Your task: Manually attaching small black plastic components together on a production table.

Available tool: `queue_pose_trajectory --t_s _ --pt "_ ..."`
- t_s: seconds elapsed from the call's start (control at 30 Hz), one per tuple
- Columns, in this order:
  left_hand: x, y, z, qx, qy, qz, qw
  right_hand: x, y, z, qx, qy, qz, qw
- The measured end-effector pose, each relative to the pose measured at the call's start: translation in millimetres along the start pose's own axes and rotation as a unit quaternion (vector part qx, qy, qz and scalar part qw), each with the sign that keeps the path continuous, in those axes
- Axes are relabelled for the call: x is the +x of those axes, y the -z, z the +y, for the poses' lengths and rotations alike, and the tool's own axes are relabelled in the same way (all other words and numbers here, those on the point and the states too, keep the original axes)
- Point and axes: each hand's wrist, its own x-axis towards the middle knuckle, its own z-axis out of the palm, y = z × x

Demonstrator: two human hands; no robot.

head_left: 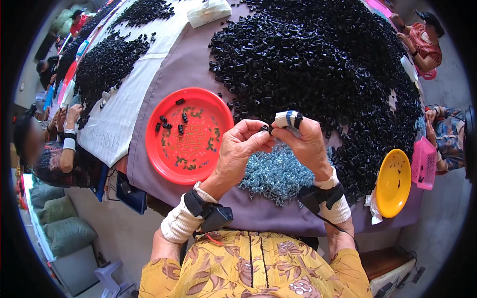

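Note:
My left hand (237,151) pinches a small black tube-like plastic piece (266,129) between thumb and forefinger. Close against it, my right hand (307,149) is closed too, its thumb and fingertips meeting at the piece's right end; anything tiny inside that pinch is hidden. A white cloth cover with blue stripes (287,119) wraps one right finger. Below both hands lies a heap of small shiny pale-blue pieces (273,176), too fine to name. Just left of my left hand, a red round tray (155,141) holds several black pieces (181,128).
A large heap of black pieces (318,64) spreads over the purple tablecloth (171,69). To the right stand a yellow plate (392,198) and a pink basket (423,161). Co-workers sit along both sides. A white sheet (117,119) with more black pieces lies left.

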Motion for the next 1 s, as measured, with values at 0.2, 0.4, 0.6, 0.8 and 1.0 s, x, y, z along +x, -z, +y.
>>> queue_pose_trajectory --t_s 0.2,0.4,0.6,0.8,1.0 --pt "1.1 5.3 -0.6 0.010 0.003 0.012 1.000 7.5 -2.0 4.9 -0.102 0.109 0.006 0.989" --pt "1.0 6.5 1.1 0.015 -0.001 0.039 0.999 13.2 -1.6 0.7 -0.143 0.149 -0.062 0.976" --pt "1.4 5.7 2.4 0.018 0.004 0.042 0.999 10.4 -4.7 9.4 -0.126 0.123 -0.039 0.984" --pt "1.6 5.6 -1.5 0.009 -0.009 0.057 0.998 9.5 -5.6 13.4 -0.089 0.077 -0.057 0.991" --pt "0.3 9.9 -2.4 0.039 -0.004 0.041 0.998 11.9 -1.2 14.1 -0.181 0.153 -0.079 0.968"
